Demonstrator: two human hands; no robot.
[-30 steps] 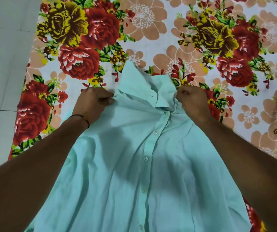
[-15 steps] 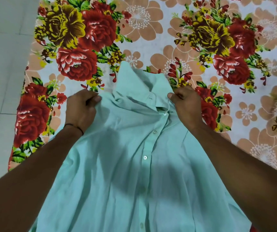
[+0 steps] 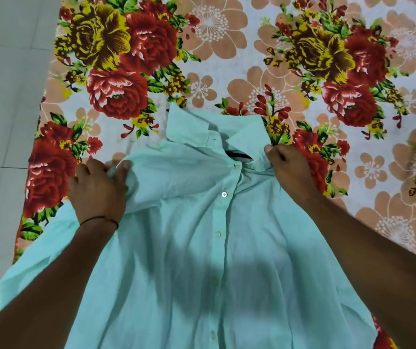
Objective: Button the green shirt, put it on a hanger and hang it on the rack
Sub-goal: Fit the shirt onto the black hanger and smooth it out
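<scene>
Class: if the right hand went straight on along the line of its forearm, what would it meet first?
Most likely the collar of the green shirt, just ahead of the right hand gripping that shirt; beyond that, only floral bedsheet.

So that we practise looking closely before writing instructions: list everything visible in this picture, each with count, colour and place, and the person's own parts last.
green shirt: one, pale green, front up on the sheet, collar away from the camera
buttons: several, whitish, in a row down the shirt's front
dark strip: one, black, inside the neck opening, perhaps a label
sheet: one, white with red, yellow and peach flowers, under the shirt
floor: pale grey tiles, left of the sheet
wristband: one, thin, black, on the left wrist
left hand: one, grips the shirt's shoulder cloth
right hand: one, grips the shirt beside the collar
</scene>
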